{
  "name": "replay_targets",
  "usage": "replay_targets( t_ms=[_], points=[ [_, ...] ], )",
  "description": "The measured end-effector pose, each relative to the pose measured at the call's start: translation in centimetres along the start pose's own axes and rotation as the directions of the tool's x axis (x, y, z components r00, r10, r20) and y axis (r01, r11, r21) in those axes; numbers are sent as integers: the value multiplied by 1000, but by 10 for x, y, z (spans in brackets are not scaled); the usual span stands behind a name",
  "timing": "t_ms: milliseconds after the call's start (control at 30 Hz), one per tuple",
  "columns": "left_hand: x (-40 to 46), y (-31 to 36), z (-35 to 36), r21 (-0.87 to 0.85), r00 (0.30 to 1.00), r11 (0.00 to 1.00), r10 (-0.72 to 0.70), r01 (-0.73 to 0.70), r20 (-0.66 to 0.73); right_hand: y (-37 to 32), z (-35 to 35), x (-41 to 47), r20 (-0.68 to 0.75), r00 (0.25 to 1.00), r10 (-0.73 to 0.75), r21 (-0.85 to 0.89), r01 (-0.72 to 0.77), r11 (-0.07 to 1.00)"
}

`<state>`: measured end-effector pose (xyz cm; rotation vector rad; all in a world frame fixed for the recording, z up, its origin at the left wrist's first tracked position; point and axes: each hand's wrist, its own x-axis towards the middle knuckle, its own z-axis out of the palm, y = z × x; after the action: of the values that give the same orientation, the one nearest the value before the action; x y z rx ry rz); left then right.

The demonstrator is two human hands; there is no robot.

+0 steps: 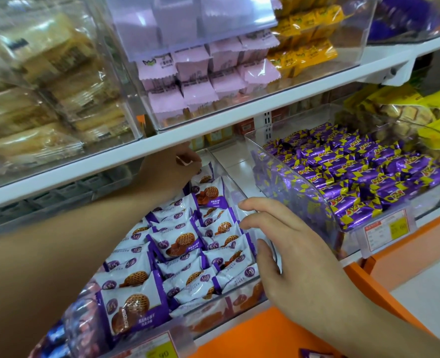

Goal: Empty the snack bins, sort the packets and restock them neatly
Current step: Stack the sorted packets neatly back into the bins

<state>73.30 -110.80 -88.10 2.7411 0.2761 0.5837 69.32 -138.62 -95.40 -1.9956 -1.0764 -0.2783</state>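
Shop: price-tagged snack bins (278, 192)

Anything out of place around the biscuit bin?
One purple packet lies loose on the orange ledge at the bottom edge, outside any bin. The white-and-purple biscuit packets in the clear bin stand in rows.

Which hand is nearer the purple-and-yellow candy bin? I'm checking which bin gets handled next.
Right. The right hand hovers beside the purple-and-yellow candy bin; the left hand reaches deep into the biscuit bin, farther left.

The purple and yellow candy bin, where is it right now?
In the head view, the purple and yellow candy bin sits on the lower shelf at right, beside the white biscuit packets, just beyond the right hand.
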Motion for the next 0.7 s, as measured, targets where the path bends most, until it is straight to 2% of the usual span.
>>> replay_targets(
  t_ms=[167, 233, 333, 467, 700],
  points=[
    [-10, 8, -7, 105, 970, 994, -20, -6, 243, -1, 1, 0, -9, 1000, 3, 7, -3, 1000],
    [-9, 9, -2, 134, 962, 991, -41, 5, 270, -1, 0, 0, -11, 1000, 6, 11, -6, 1000],
    [-7, 8, 2, 66, 974, 995, -82, 69, 213, -1, 1, 0, -13, 1000, 7, 13, -7, 1000],
    [-7, 7, 0, -8, 989, 991, -134, 134, 68, -1, 2, 0, -5, 1000, 11, 10, -11, 1000],
    [-5, 12, 11, -122, 985, 978, -171, 168, -14, -1, 1, -1, 2, 1000, 12, 5, -12, 1000]
  ],
)
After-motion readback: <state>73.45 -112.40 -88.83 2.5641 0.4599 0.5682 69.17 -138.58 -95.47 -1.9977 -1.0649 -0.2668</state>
